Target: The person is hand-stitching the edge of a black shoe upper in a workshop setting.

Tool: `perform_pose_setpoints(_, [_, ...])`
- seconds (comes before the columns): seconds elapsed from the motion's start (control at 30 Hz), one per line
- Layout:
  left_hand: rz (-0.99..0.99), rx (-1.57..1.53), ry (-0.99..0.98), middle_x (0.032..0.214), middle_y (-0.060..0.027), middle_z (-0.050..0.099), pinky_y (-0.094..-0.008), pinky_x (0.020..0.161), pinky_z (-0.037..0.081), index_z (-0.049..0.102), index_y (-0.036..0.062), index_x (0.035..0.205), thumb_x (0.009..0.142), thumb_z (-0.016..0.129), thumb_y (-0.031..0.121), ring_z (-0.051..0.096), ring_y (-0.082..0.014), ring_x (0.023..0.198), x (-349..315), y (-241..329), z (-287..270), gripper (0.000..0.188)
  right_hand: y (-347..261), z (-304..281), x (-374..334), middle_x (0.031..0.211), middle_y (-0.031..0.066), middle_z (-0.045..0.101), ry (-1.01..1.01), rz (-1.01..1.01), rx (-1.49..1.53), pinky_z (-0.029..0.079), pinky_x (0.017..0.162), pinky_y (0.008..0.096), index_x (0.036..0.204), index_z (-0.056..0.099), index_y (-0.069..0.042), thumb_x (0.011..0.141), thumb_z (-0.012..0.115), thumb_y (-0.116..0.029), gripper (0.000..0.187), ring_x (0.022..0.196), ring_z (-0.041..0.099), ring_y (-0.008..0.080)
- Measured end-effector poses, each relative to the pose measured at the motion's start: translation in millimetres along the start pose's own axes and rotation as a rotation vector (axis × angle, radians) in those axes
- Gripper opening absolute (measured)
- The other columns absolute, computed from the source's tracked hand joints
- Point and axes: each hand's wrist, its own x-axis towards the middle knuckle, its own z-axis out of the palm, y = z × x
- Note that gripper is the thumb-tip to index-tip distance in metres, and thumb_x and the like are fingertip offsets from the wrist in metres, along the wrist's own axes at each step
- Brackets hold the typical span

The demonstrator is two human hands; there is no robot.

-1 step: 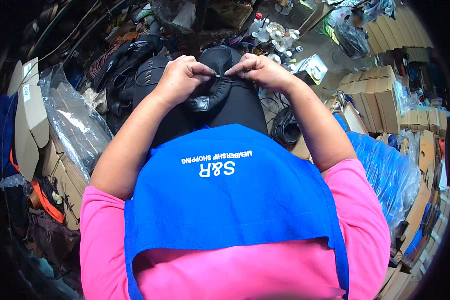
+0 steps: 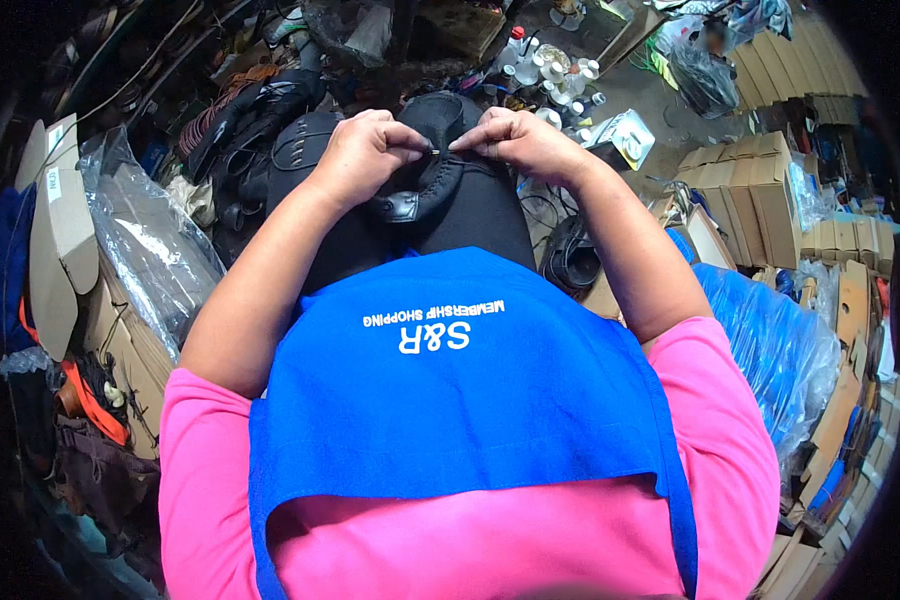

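A black shoe [image 2: 436, 187] with visible stitching along its curved edge lies across my lap, its shiny black part towards me. My left hand [image 2: 372, 150] is closed in a pinch at the shoe's seam from the left. From the right, my right hand [image 2: 510, 139] pinches with thumb and forefinger at the same spot. A tiny pale, shiny bit [image 2: 435, 153] shows between the two sets of fingertips. What exactly the fingers grip is too small to make out. Beside my left hand, a second black shoe [image 2: 298, 145] with lacing rests on my left leg.
White bottles [image 2: 560, 75] stand on the floor beyond my right hand. Stacked cardboard boxes [image 2: 750, 185] and a blue plastic-wrapped bundle [image 2: 760, 340] lie to the right. Clear plastic sheeting [image 2: 145, 220] and cardboard [image 2: 65, 225] are at left. More black footwear [image 2: 250, 150] is piled beside my legs.
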Motion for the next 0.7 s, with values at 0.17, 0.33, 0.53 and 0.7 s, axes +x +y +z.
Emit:
perform_pose_setpoints(0.17, [0.02, -0.139, -0.071, 0.076, -0.005, 0.059, -0.0293, 0.069, 0.047, 0.072, 0.0083, 0.089, 0.073, 0.071, 0.003, 0.058, -0.0182, 0.075, 9, 0, -3, 0.017, -3, 2, 0, 0.086, 0.003, 0.054, 0.001, -0.049, 0.007, 0.042, 0.082, 0.0277, 0.109, 0.07, -0.018, 0.082, 0.064, -0.011, 0.029, 0.087, 0.051, 0.0155])
perform_pose_setpoints(0.33, [0.051, 0.047, -0.03, 0.081, -0.0064, 0.064, -0.0316, 0.077, 0.048, 0.074, 0.0138, 0.088, 0.07, 0.072, 0.009, 0.06, -0.0236, 0.085, -7, 0, -7, 0.018, -9, 8, -15, 0.082, -0.0008, 0.058, 0.128, -0.065, -0.122, 0.045, 0.073, 0.0254, 0.11, 0.069, -0.015, 0.081, 0.068, -0.01, 0.03, 0.078, 0.053, 0.0103])
perform_pose_setpoints(0.53, [-0.174, -0.148, -0.011, 0.078, -0.0066, 0.064, -0.0331, 0.076, 0.047, 0.074, 0.0132, 0.088, 0.069, 0.072, 0.008, 0.058, -0.0237, 0.083, -7, 8, -7, 0.019, -15, 16, -11, 0.084, -0.0022, 0.064, 0.123, 0.193, 0.291, 0.044, 0.068, 0.021, 0.11, 0.069, -0.012, 0.082, 0.069, -0.011, 0.027, 0.075, 0.052, 0.0032])
perform_pose_setpoints(0.7, [0.007, 0.027, 0.054, 0.081, -0.0061, 0.065, -0.0297, 0.076, 0.046, 0.071, 0.0067, 0.092, 0.073, 0.071, 0.006, 0.058, -0.0181, 0.084, -13, 18, -12, 0.019, -20, 12, -18, 0.082, -0.0032, 0.065, 0.121, 0.144, 0.166, 0.044, 0.068, 0.0198, 0.109, 0.068, -0.009, 0.082, 0.069, -0.011, 0.027, 0.073, 0.053, 0.0029])
